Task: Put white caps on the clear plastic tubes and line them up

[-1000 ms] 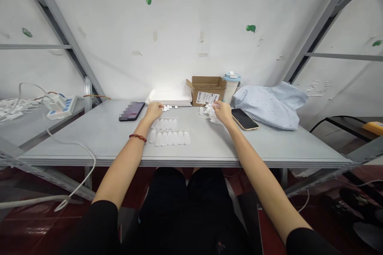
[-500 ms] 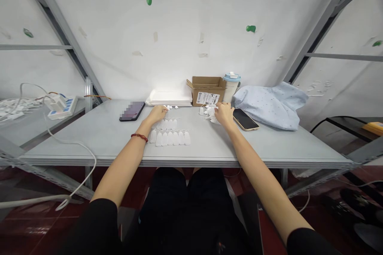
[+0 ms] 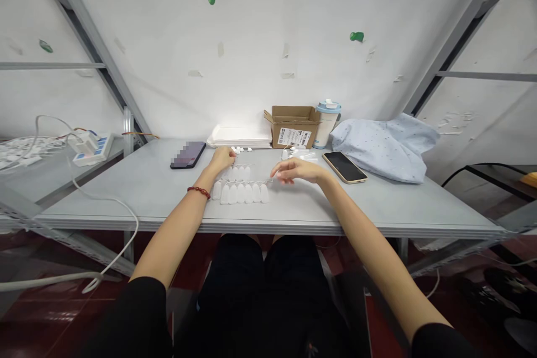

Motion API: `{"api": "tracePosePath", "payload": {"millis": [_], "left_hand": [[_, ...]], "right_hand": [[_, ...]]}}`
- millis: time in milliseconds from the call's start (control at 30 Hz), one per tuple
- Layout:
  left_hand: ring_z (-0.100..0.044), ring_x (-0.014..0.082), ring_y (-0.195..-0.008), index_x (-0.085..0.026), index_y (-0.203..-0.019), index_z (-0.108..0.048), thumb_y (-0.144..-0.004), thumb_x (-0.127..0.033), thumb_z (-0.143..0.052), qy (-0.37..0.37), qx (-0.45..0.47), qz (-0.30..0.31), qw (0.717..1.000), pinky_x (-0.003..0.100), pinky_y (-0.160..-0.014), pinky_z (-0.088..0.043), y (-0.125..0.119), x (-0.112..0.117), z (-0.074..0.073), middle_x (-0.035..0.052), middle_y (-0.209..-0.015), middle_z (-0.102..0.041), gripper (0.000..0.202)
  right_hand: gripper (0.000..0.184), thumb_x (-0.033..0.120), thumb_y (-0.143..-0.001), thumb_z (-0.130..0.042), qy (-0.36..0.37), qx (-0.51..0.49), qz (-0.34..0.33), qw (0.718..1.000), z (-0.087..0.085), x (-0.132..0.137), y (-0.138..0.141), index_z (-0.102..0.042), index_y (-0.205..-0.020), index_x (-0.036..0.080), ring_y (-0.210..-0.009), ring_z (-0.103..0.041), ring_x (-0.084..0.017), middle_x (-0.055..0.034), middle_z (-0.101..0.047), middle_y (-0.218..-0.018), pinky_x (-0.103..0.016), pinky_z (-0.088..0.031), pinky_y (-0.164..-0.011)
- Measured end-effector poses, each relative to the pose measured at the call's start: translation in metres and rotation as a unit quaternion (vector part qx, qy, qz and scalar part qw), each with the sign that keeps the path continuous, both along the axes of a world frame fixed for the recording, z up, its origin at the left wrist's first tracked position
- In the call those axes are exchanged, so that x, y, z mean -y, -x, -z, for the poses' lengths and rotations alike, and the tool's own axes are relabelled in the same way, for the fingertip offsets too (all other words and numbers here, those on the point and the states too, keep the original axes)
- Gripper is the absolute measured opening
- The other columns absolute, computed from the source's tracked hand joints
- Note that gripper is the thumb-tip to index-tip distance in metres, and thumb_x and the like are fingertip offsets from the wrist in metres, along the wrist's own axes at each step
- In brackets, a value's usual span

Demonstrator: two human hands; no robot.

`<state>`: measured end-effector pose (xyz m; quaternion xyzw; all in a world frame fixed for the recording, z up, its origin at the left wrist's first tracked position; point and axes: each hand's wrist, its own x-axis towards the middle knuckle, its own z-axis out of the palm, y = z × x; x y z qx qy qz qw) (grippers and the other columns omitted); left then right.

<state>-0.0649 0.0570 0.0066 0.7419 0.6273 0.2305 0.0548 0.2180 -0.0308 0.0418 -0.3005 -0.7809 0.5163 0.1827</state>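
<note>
My left hand (image 3: 222, 160) rests on the table with its fingers drawn together, close to a few small white pieces (image 3: 240, 150). What its fingertips hold, if anything, is too small to make out. Just below it lie rows of white, rounded tag-like pieces (image 3: 244, 194) with thin strands along their tops. My right hand (image 3: 297, 170) hovers by the right end of the front row, fingers apart and loosely bent, with nothing plainly in them. Behind it is a loose pile of thin white and clear pieces (image 3: 302, 154).
A stack of white sheets or trays (image 3: 240, 137), an open cardboard box (image 3: 293, 127) and a lidded cup (image 3: 326, 126) stand along the wall. Phones lie at left (image 3: 188, 155) and right (image 3: 344, 166). A pale blue cloth (image 3: 384, 145) is bunched at the right.
My right hand has come left and toward me from the loose pile to the end of the front row, its fingers spreading. My left hand has stayed nearly in place.
</note>
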Motion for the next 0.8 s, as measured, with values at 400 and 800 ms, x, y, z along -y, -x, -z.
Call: {"api": "tracePosePath", "payload": {"millis": [400, 800], "left_hand": [[-0.066, 0.0221, -0.071, -0.012, -0.071, -0.068, -0.059, -0.021, -0.069, 0.041, 0.336, -0.001, 0.941, 0.033, -0.071, -0.052, -0.009, 0.019, -0.016, 0.0057, -0.067, -0.069, 0.015], [-0.065, 0.0173, -0.079, -0.012, -0.074, -0.067, -0.061, -0.026, -0.080, 0.183, 0.498, 0.130, 0.838, 0.036, -0.087, -0.049, -0.027, 0.041, -0.031, 0.0078, -0.078, -0.069, 0.024]], "right_hand": [[0.035, 0.038, -0.082, -0.059, -0.006, 0.096, -0.081, 0.992, 0.010, 0.006, 0.026, -0.068, -0.104, 0.012, -0.052, -0.042, -0.008, 0.0015, -0.056, -0.056, -0.022, -0.028, -0.050], [0.022, 0.026, -0.089, -0.050, -0.343, 0.195, 0.159, 0.905, 0.027, 0.001, 0.034, -0.066, -0.101, 0.017, -0.060, -0.053, -0.013, -0.0022, -0.064, -0.065, -0.023, -0.032, -0.062]]}}
